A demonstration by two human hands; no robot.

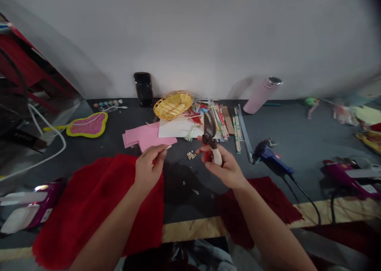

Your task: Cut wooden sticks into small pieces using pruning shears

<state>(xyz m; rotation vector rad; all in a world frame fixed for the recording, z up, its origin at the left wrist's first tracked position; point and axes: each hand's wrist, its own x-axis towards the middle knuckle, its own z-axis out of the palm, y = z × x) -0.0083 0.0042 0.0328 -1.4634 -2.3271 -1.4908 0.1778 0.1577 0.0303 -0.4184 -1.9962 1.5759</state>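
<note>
Between thumb and fingertips my left hand (151, 163) pinches a short pale stick (168, 147), just above the edge of some pink sheets (149, 136). Pruning shears (210, 132) with dark blades and a white handle point away from me, and my right hand (223, 165) is wrapped around their grips. On the dark tabletop between the hands lies a small pile of pale cut bits (191, 155). A few tiny scraps are scattered nearer to me.
Red plush cloth (110, 183) lies under my left forearm, another red piece (268, 195) under the right. Behind stand a wicker basket (174, 105), a phone (143, 89), packaged sticks (222, 122) and a pink bottle (262, 96). A blue glue gun (272, 157) with a cord lies right.
</note>
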